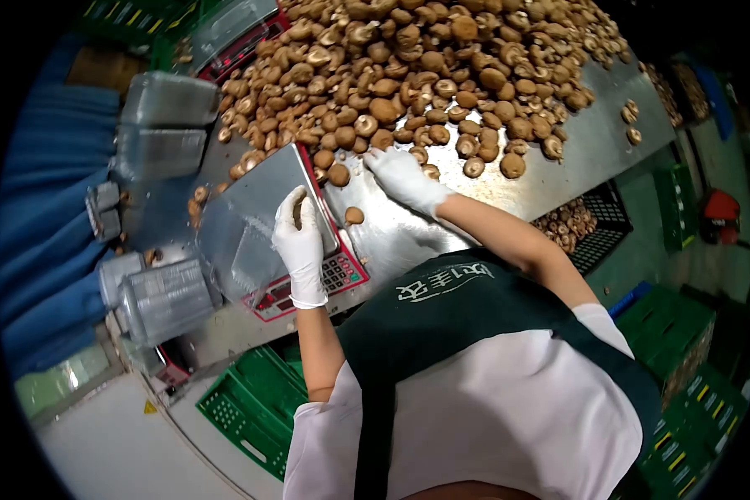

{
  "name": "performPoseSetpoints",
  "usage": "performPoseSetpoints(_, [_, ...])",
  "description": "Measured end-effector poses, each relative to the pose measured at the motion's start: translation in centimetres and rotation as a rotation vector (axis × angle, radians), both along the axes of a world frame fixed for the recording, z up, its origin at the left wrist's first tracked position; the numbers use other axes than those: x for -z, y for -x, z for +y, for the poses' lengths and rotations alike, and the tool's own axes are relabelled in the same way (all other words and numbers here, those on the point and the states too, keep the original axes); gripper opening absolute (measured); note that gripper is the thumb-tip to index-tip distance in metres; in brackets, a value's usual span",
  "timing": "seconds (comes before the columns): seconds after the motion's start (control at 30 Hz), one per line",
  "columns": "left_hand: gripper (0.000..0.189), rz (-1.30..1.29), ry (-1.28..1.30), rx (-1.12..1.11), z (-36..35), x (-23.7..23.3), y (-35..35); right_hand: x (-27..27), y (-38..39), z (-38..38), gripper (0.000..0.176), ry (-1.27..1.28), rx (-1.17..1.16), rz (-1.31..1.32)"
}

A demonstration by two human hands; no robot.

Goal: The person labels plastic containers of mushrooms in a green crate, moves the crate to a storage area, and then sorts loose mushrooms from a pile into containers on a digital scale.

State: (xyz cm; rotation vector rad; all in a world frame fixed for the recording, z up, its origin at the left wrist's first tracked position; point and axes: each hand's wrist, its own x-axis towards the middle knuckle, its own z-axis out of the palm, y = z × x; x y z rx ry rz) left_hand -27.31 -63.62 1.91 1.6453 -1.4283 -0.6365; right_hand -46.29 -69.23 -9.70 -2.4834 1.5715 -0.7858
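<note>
My left hand (300,248), in a white glove, is curled above a red-edged weighing scale (268,185). Between its thumb and fingers shows a brown mushroom (298,213), mostly covered by the glove. A clear plastic tray (240,246) lies beside that hand, over the scale's left part. My right hand (404,178), also gloved in white, reaches to the near edge of a large heap of mushrooms (383,110). Its fingers are stretched out at the metal tabletop, with nothing visible in them. One loose mushroom (354,216) lies between the hands, right of the scale.
Stacked clear trays (160,154) and more clear containers (171,300) stand along the left. Another scale (240,46) is at the far left. Under the table's right side is a black crate (604,221) with mushrooms. Green crates (258,408) stand on the floor.
</note>
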Motion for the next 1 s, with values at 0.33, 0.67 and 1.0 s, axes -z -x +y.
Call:
performPoseSetpoints(0.33, [0.024, -0.226, -0.145, 0.158, 3.5, 2.8, 3.3, -4.7, 5.8, 3.4, 0.026, -0.54, -0.152, -0.163])
performPoseSetpoints(0.67, [0.033, -0.895, -0.355, 0.225, 1.3, 10.0, 6.2, -7.3, 30.7, 17.4, 0.042, -0.906, 0.683, 0.128])
performPoseSetpoints(1.0, [0.023, 0.279, -0.376, 0.425, 0.6, 5.5, 15.1, -6.3, 22.1, 11.7, 0.048, -0.788, 0.341, -0.624])
